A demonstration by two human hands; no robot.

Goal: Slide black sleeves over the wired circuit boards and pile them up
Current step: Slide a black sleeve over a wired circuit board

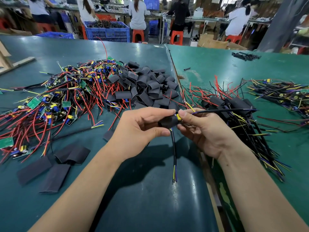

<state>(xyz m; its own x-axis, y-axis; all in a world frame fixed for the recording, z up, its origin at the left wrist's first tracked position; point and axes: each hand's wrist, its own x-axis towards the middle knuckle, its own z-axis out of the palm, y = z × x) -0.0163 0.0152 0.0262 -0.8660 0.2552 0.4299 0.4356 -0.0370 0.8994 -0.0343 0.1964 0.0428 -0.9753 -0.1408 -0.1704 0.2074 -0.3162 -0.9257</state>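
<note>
My left hand (142, 126) grips a black sleeve (168, 122) between thumb and fingers. A circuit board sits mostly inside it, with only a yellow component (178, 117) showing at the right end. My right hand (202, 131) pinches that exposed end. A black cable (174, 153) hangs down from the sleeve, and another black wire (222, 111) runs off to the right. Bare wired boards (55, 101) lie heaped at the left, loose black sleeves (147, 87) in the middle, and sleeved boards (234, 108) piled at the right.
Several flat sleeves (55, 168) lie at the near left. Another heap of wired boards (284, 94) sits far right. A seam (175, 71) joins the two green tabletops. Beyond the table are blue crates (107, 32), red stools and seated people.
</note>
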